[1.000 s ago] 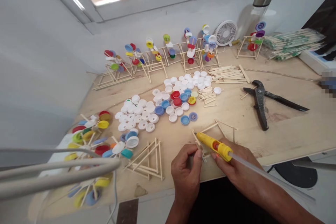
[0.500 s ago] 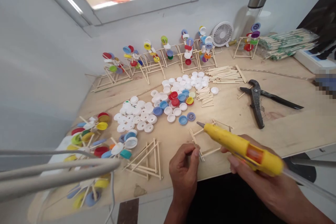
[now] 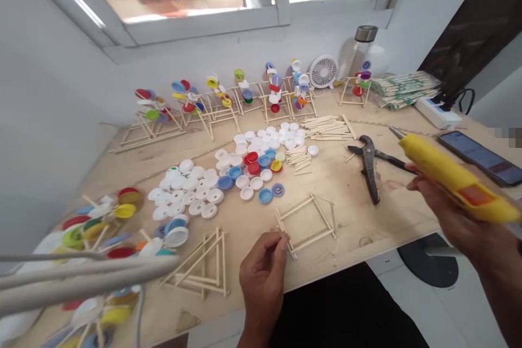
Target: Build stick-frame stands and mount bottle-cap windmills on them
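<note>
My left hand [image 3: 263,271] pinches the near left corner of a small frame of glued wooden sticks [image 3: 306,228], which lies flat on the plywood table top [image 3: 359,217]. My right hand [image 3: 446,212] grips a yellow hot glue gun [image 3: 451,174] well to the right of the frame, raised over the table's front edge. The gun's metal nozzle points up and to the left, and its far end runs out of view. The fingers of my left hand hide the frame's corner.
Loose white and coloured bottle caps [image 3: 196,187] lie left of centre, with a stick frame [image 3: 204,266] near them. Black pliers [image 3: 369,160] lie right. Cap-and-stick models [image 3: 244,92] line the back. A phone [image 3: 481,157] and a power strip [image 3: 436,114] sit right; a pale lamp arm [image 3: 81,283] crosses lower left.
My right hand has carried the glue gun up and right, away from the stick frame. The view has swung, bringing a phone in at the right. My left hand stays on the frame's corner.
</note>
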Action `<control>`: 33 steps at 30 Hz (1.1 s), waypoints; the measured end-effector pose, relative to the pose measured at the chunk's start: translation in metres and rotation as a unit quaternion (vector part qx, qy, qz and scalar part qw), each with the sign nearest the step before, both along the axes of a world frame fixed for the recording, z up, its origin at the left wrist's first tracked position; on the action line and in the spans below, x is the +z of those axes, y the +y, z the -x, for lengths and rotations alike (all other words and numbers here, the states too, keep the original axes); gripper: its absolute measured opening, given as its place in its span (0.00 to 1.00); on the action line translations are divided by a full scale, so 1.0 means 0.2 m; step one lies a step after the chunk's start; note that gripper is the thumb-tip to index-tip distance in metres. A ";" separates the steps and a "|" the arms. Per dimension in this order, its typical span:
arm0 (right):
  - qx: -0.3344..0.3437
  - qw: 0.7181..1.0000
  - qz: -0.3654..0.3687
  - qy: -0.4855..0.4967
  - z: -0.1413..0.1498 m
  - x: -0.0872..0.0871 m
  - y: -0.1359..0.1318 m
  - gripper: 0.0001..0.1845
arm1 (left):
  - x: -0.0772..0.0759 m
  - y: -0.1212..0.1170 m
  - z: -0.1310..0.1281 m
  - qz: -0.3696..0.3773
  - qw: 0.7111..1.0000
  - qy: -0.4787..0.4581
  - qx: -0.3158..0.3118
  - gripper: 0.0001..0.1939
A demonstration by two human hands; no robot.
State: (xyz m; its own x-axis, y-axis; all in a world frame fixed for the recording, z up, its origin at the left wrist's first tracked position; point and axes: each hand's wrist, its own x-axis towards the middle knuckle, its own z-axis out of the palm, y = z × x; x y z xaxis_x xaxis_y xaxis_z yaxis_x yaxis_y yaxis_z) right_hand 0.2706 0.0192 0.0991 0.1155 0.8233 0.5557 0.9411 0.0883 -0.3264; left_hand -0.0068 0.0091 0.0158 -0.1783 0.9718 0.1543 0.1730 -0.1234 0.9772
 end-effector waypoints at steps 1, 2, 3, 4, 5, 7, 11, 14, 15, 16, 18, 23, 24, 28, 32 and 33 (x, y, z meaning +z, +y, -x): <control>-0.011 1.000 -0.018 -0.009 -0.04 -0.03 0.03 0.11 | 0.00 0.00 0.00 0.001 1.000 0.001 0.002 0.08; 0.011 0.999 -0.038 -0.037 -0.08 -0.07 0.07 0.11 | 0.01 0.00 -0.01 0.002 1.000 -0.002 0.009 0.08; 0.028 0.996 -0.053 -0.069 -0.13 -0.11 0.10 0.12 | 0.01 0.00 -0.01 0.004 1.000 -0.007 0.018 0.08; 0.055 0.990 -0.059 -0.114 -0.17 -0.14 0.12 0.13 | 0.02 0.00 -0.02 0.005 1.000 -0.013 0.027 0.08; 0.072 0.983 -0.064 -0.156 -0.21 -0.18 0.14 0.13 | 0.02 -0.01 -0.03 0.005 0.999 -0.018 0.034 0.08; 0.104 0.969 -0.065 -0.216 -0.27 -0.24 0.18 0.13 | 0.02 -0.01 -0.03 0.006 0.999 -0.024 0.035 0.08; 0.148 0.956 -0.014 -0.251 -0.31 -0.28 0.24 0.13 | 0.01 0.00 -0.02 0.006 1.000 -0.019 0.015 0.09; 0.150 0.951 0.051 -0.266 -0.30 -0.25 0.26 0.14 | 0.00 0.00 0.00 0.008 1.000 -0.007 0.000 0.10; 0.149 0.947 0.081 -0.274 -0.29 -0.24 0.26 0.15 | 0.00 0.00 0.00 0.012 1.000 -0.005 -0.001 0.10; 0.148 0.942 0.109 -0.281 -0.29 -0.23 0.26 0.15 | 0.00 0.00 0.00 0.014 1.000 -0.003 0.000 0.09; 0.146 0.936 0.146 -0.287 -0.28 -0.21 0.27 0.16 | -0.01 0.00 0.00 0.012 1.000 0.003 0.001 0.09; 0.166 0.930 0.168 -0.283 -0.31 -0.21 0.25 0.22 | -0.01 0.00 0.00 -0.003 1.000 0.013 -0.005 0.07; 0.172 0.930 0.169 -0.278 -0.32 -0.20 0.24 0.23 | -0.01 0.00 0.00 -0.004 1.000 0.012 -0.006 0.07; 0.176 0.954 0.105 -0.220 -0.29 -0.11 0.19 0.19 | 0.00 0.00 0.00 0.007 1.000 0.003 -0.001 0.07; 0.253 0.963 0.035 -0.086 -0.14 0.02 0.21 0.11 | 0.00 0.00 -0.01 0.002 1.000 0.003 -0.004 0.06; 0.276 0.958 0.042 -0.068 -0.09 0.05 0.23 0.10 | 0.00 0.00 -0.01 -0.003 1.000 0.004 -0.006 0.06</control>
State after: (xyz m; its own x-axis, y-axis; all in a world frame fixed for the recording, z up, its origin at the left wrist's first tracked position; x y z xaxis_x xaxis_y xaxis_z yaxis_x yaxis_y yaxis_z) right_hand 0.2887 0.0658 0.1100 -0.4187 0.7804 0.4644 0.7927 0.5635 -0.2323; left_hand -0.0057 0.0087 0.0149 -0.1653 0.9730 0.1613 0.1791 -0.1312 0.9750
